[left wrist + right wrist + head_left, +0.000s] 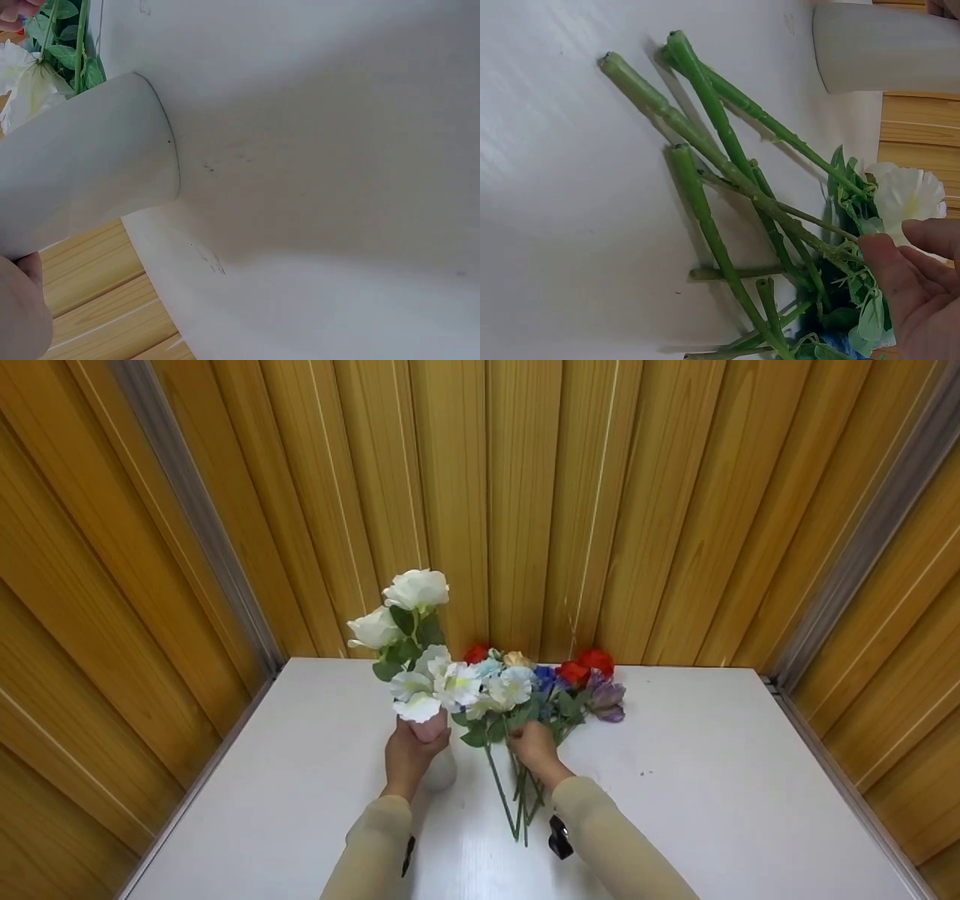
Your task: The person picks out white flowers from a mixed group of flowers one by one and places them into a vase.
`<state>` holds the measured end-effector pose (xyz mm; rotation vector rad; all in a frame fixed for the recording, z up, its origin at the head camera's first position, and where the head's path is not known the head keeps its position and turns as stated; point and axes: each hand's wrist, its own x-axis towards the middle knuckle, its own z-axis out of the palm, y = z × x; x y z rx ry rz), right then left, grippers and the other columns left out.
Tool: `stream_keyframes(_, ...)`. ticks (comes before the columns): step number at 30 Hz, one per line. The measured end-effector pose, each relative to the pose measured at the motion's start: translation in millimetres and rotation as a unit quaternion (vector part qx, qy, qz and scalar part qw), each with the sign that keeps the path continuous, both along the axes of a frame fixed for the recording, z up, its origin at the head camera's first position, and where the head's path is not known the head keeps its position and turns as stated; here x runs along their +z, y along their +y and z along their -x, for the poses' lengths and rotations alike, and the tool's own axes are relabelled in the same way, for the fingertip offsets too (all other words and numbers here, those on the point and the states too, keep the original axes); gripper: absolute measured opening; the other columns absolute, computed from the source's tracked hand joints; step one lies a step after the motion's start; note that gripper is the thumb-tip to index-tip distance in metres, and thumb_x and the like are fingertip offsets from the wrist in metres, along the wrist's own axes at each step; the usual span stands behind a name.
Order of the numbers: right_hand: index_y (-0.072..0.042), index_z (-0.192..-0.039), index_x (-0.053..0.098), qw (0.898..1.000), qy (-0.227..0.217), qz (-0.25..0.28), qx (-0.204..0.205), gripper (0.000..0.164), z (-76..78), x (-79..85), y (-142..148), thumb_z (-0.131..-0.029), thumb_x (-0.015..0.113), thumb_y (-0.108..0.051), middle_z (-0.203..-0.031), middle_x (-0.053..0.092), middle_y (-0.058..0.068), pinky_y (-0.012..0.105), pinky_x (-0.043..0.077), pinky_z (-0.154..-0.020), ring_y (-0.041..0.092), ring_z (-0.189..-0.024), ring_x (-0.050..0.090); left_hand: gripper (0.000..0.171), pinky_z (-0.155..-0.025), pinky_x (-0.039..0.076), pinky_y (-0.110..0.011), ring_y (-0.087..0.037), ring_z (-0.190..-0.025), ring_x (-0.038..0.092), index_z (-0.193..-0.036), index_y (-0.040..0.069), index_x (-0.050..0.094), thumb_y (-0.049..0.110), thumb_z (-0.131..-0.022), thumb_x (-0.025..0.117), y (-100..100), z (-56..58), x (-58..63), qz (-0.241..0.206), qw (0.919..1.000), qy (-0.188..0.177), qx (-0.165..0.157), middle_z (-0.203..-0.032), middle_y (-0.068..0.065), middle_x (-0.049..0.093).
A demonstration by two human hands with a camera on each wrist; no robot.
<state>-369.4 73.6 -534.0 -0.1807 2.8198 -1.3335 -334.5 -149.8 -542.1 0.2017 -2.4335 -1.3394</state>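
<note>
My left hand (409, 754) grips a vase (440, 772) by its pinkish upper part; the lower part is white. In the left wrist view the smooth white vase (90, 165) has its base at the tabletop. White roses (416, 589) with green leaves and a white ruffled flower (418, 694) rise above the vase. To its right, my right hand (534, 746) pinches a thin flower stem (829, 225) among the pile, beside a pale ruffled flower (510, 688). Several cut green stems (712, 112) point toward me; the fingertips' exact contact is partly hidden by leaves.
Red flowers (596, 661), a blue flower (546, 679), a purple flower (606, 697) and a peach flower (517, 658) lie at the back of the pile. They rest on a white table (697, 780), with wood-plank walls (525, 510) behind and on both sides.
</note>
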Motion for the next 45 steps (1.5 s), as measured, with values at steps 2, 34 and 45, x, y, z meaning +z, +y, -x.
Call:
stream_keyframes(2,-0.009,-0.056,0.052,1.000,-0.005,-0.003,0.001,0.036,0.5,-1.6,-1.6,-0.090,0.060,0.001,-0.054,0.049,0.002,0.027,0.038,-0.052,0.014,-0.053,0.045,0.082,-0.109,0.049,-0.052,-0.038,-0.124,0.064,-0.144,-0.004,0.042,0.031,-0.081,0.082,-0.6,-0.3,1.1,-0.003,1.0000,-0.006,-0.001,-0.133,-0.025,0.066)
stream_keyframes(34,-0.012,-0.057,0.045,0.988,0.073,-0.133,-0.031,0.041,-2.0,-15.7,-14.9,-0.089,0.066,0.003,-0.055,0.050,0.003,0.033,0.039,-0.055,0.016,-0.055,0.045,0.084,-0.112,0.048,-0.051,-0.038,-0.128,0.062,-0.147,0.000,0.042,0.028,-0.080,0.084,3.3,4.2,2.1,-0.020,0.9998,0.001,-0.002,-0.137,-0.022,0.066)
stream_keyframes(45,-0.013,-0.058,0.040,0.987,0.079,-0.136,-0.042,0.045,-5.2,-22.1,-17.3,-0.094,0.060,0.004,-0.057,0.051,0.006,0.032,0.037,-0.055,0.016,-0.056,0.046,0.080,-0.108,0.051,-0.050,-0.035,-0.123,0.065,-0.145,0.001,0.044,0.030,-0.081,0.083,0.8,3.1,-2.3,-0.025,0.9996,-0.009,0.002,-0.134,-0.021,0.067)
